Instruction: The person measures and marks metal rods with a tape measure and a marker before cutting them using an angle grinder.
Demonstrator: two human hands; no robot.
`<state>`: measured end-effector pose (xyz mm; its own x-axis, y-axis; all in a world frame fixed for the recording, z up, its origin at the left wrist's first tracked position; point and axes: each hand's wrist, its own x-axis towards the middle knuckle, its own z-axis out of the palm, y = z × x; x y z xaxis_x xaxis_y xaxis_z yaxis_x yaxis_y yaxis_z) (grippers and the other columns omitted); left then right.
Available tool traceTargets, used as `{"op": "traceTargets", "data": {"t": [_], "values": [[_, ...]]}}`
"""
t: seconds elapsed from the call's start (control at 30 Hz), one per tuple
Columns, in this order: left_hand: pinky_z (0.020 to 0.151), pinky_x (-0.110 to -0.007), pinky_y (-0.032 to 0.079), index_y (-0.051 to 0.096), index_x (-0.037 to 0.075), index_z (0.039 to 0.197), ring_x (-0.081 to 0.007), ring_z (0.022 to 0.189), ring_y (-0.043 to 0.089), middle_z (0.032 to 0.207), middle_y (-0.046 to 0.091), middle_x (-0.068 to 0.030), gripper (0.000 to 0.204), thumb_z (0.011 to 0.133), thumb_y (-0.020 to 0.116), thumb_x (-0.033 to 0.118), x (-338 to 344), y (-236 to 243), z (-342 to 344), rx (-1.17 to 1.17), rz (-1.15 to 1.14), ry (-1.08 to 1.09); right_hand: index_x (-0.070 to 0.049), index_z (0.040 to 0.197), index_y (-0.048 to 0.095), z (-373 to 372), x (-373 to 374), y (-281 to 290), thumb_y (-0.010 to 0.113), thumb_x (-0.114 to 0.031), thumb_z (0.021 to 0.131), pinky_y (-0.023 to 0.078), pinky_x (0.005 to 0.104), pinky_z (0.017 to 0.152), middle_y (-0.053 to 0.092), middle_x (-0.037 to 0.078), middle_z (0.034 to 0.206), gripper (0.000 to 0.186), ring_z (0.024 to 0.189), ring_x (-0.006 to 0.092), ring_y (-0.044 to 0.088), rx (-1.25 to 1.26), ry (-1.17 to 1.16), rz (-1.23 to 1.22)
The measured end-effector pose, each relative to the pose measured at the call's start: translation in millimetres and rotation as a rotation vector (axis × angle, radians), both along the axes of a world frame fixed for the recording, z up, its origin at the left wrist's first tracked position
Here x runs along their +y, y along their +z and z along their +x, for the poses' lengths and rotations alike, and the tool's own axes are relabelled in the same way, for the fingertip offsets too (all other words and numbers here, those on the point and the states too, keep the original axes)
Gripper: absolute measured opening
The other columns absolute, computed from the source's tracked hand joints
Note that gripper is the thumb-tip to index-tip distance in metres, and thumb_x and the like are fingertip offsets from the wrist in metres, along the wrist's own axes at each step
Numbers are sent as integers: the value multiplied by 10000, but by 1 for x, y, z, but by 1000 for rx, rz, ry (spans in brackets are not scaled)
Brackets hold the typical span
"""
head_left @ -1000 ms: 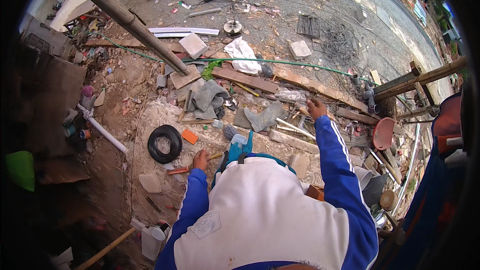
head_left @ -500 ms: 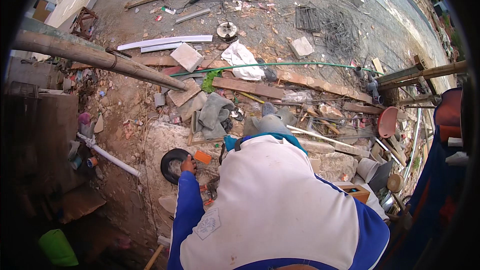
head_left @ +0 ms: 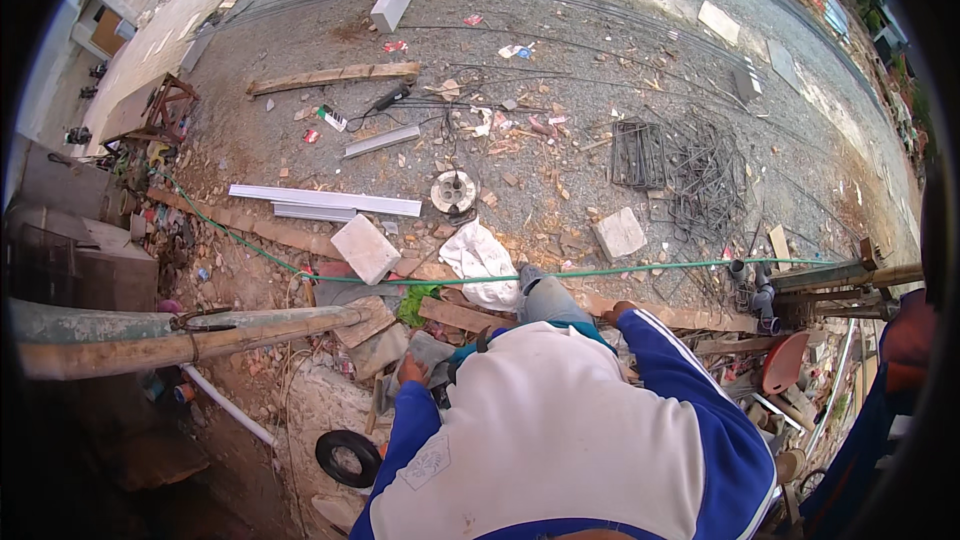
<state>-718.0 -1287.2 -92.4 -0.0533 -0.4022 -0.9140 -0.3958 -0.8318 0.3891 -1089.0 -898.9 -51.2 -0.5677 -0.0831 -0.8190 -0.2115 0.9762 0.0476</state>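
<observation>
I see my torso in a white and blue jacket, with a foot in a grey shoe ahead beside a crumpled white cloth. My left hand hangs by grey fabric scraps, fingers loosely bent and apart, with nothing visible in it. My right hand is over broken planks; its fingers are too small and hidden to make out. A black rubber ring lies low on my left, and a green hose crosses just ahead.
A slanted pole juts in from the left; wooden rails stand right beside a red plastic seat. Concrete blocks, a round pale disc, white strips and tangled steel bars lie on the gravel ahead.
The view has tilted up toward the gravel and moved forward. My foot now reaches the white cloth, my left hand has left the rubber ring's side, and my right hand has come back into view.
</observation>
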Motion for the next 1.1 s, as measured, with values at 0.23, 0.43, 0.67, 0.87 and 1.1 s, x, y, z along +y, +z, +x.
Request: {"op": "traceTargets", "data": {"t": [0.23,0.43,0.67,0.87,1.1], "values": [[824,-493,445,447,103,1259,-387,984,584,1060,604,-239,491,916,361,443,-46,-91,-60,-224,-144,-1244,17,1228,513,-232,-269,141,594,-338,867,453,363,901,603,224,1116,513,1056,280,584,135,-407,-1168],[717,-452,492,505,134,1161,-333,857,634,922,647,-182,421,777,642,237,-155,-51,-293,-181,-369,-1821,19,1222,518,-320,-324,162,601,-319,869,454,349,893,609,203,1112,496,1063,271,580,35,-372,-1164],[603,-350,450,543,53,1137,-205,860,609,1009,630,-84,514,868,497,489,-373,-24,-592,81,-360,-771,-16,1138,608,-378,-253,-14,542,-470,821,450,359,909,594,208,1154,558,1025,318,605,43,-372,-139],[585,-299,438,579,56,1070,-184,883,612,1029,623,-82,459,870,532,467,-454,66,-788,276,-362,-694,-15,1058,656,-432,-273,0,609,-446,786,468,351,882,638,209,1052,511,974,316,623,56,-965,-252],[782,-485,449,464,105,1252,-298,1003,578,1215,543,-161,522,904,446,493,-493,-33,-822,-14,55,-697,-127,1021,692,-556,-360,-29,631,-474,709,478,425,849,643,145,1079,470,999,329,612,-37,-833,-333]]}}
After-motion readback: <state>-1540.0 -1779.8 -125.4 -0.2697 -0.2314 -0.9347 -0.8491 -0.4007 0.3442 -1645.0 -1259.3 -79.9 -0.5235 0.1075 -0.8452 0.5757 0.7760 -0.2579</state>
